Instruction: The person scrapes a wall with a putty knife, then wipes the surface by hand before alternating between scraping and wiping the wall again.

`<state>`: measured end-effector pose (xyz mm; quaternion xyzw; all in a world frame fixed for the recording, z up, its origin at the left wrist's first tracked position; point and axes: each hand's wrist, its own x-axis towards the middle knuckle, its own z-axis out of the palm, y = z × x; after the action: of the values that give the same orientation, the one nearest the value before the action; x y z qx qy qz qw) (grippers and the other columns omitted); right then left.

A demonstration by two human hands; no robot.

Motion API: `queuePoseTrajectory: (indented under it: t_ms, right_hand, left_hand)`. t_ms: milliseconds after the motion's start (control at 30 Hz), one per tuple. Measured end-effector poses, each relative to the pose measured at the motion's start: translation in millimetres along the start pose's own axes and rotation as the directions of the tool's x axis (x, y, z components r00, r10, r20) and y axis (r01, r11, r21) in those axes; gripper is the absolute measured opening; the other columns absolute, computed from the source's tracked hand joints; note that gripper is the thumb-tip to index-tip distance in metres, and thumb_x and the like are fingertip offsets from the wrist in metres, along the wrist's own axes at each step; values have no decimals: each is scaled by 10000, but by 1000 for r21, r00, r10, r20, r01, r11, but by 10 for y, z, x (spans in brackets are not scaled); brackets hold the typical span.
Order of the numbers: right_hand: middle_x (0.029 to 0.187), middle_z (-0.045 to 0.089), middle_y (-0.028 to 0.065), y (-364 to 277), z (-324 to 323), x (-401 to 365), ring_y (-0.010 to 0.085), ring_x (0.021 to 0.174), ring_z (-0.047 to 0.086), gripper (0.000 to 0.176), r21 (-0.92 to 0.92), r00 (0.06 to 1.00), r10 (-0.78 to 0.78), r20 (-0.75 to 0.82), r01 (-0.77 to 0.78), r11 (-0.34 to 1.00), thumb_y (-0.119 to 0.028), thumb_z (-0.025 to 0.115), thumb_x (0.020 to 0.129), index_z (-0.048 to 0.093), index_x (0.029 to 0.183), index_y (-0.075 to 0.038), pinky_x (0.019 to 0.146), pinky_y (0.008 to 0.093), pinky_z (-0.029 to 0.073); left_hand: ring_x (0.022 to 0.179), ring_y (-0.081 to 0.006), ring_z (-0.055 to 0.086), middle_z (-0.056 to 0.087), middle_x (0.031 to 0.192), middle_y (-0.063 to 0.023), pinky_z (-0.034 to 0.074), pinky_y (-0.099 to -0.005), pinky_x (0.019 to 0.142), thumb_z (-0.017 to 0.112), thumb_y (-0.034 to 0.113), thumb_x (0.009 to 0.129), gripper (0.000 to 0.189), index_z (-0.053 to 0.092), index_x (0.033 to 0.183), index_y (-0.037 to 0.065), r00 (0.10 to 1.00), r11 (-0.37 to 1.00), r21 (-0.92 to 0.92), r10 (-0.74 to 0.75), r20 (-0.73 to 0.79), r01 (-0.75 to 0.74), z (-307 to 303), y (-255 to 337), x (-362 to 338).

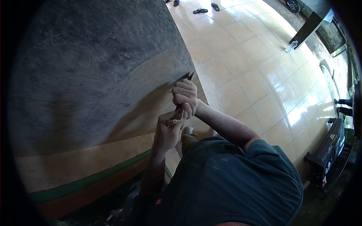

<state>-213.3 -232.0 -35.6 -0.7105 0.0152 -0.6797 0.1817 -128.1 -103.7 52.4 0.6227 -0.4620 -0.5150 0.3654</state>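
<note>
My right hand (184,94) is closed in a fist around a dark, pointed tool (191,76), whose narrow tip juts out above the knuckles. The rest of the tool is mostly hidden by the fist. Just below, my left hand (169,130) is bent inward with its fingers drawn together against the right hand. A thin, pale, curled strip (176,121) shows at its fingers; I cannot tell what else they hold. Both hands are in front of a rough, dark grey surface (94,67), and their shadow falls across it.
Glossy cream floor tiles (241,64) spread to the right. Sandals (200,11) lie at the far end, and a clear plastic bottle (291,46) is by a post. A dark bench (324,150) stands at right, near another person's legs (344,106). Green trim (94,177) runs at lower left.
</note>
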Motion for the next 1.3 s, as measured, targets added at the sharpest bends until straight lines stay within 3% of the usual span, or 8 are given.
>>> queuePoseTrajectory:
  t_ms: [100, 333, 500, 700, 900, 1167, 1233, 1300]
  right_hand:
    - [642, 418, 70, 131, -3, -292, 272, 570, 437, 337, -97, 993, 94, 68, -87, 992, -288, 301, 908, 423, 645, -117, 539, 376, 312]
    - [664, 426, 74, -113, -76, 89, 260, 579, 440, 349, 36, 1000, -1, 15, 1, 999, -298, 290, 912, 420, 643, -119, 538, 375, 308]
    - [659, 442, 78, 223, 3, -368, 257, 574, 445, 356, -58, 995, 77, 71, -72, 996, -300, 286, 912, 434, 643, -118, 536, 368, 316]
    - [645, 423, 60, -39, -69, 27, 242, 556, 427, 373, 90, 1000, -20, 8, 19, 996, -312, 266, 912, 421, 638, -112, 520, 364, 283]
    - [666, 465, 72, 207, 105, -270, 251, 564, 442, 320, -55, 999, 13, 41, -11, 998, -276, 305, 893, 430, 643, -118, 532, 365, 310]
    - [674, 473, 78, 67, -54, -69, 254, 576, 447, 310, 86, 997, -57, 44, 53, 995, -275, 312, 877, 426, 639, -114, 538, 368, 302]
    - [673, 464, 75, 231, 0, -284, 252, 580, 450, 309, -45, 998, 15, 67, -12, 999, -278, 312, 880, 428, 645, -113, 535, 370, 298]
    - [665, 445, 70, 230, 13, -405, 250, 575, 446, 314, -74, 993, 72, 98, -65, 995, -282, 307, 887, 431, 649, -118, 534, 371, 298]
  left_hand:
    - [531, -19, 376, 476, 570, 25, 302, -244, 459, 552, 154, 959, 314, 522, 702, -23, 993, 988, -101, -115, 38, 119, -41, -268, 236]
    - [442, -7, 348, 440, 549, 57, 236, -217, 402, 562, 174, 955, 361, 498, 618, 62, 985, 984, -34, 172, -29, -173, 153, 44, -60]
    - [539, -21, 380, 436, 587, 42, 298, -233, 475, 536, 132, 956, 266, 539, 729, -7, 984, 985, -20, -174, -35, 173, 45, -215, 297]
    - [458, -7, 344, 422, 555, 57, 232, -211, 420, 550, 129, 956, 332, 479, 645, 39, 946, 952, 80, 303, -116, -295, 252, -108, -48]
    - [541, -53, 450, 506, 587, -6, 349, -245, 498, 564, 125, 941, 277, 525, 714, -29, 986, 981, -104, -166, 8, 165, -130, -225, 209]
    - [394, -36, 335, 419, 514, 31, 211, -241, 378, 516, 143, 969, 334, 499, 648, 51, 964, 957, 131, 264, -23, -259, 102, -97, 53]
    - [523, -40, 412, 486, 566, -13, 328, -259, 470, 541, 130, 956, 281, 552, 726, -30, 992, 992, -45, -114, 54, 116, -78, -295, 266]
    - [505, -31, 396, 485, 565, -5, 310, -247, 455, 529, 127, 962, 284, 548, 725, -28, 986, 984, -76, -163, 27, 164, -30, -319, 288]
